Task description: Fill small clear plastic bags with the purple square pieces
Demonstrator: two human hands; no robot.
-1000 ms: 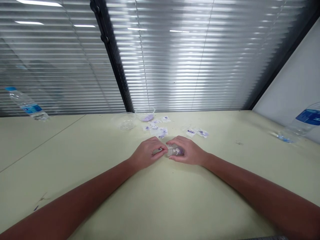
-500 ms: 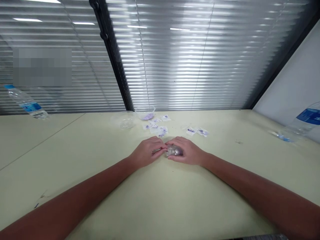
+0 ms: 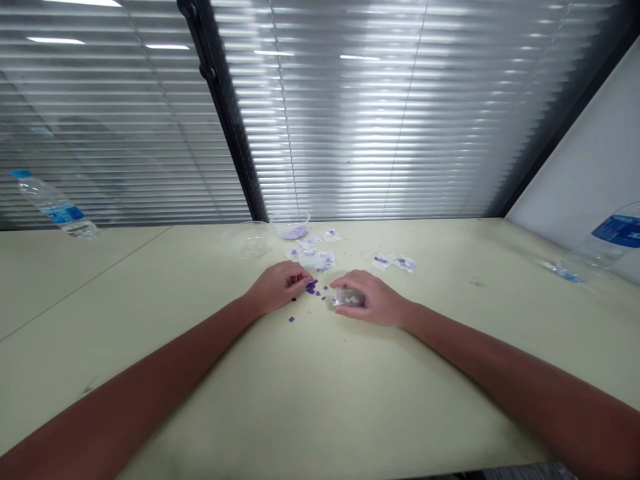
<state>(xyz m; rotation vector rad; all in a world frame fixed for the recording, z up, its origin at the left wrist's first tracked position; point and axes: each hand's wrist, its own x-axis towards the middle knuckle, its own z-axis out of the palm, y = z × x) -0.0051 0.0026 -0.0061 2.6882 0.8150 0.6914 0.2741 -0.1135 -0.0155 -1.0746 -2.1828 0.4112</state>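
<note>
Bottle cut off by right edge. Clear object half hidden under right hand. Purple bits too small to identify.

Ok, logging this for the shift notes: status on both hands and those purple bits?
Left hand pinched beside scattered purple squares. Right hand cupped on clear plastic packet. Small sachets lie beyond the hands.
</note>
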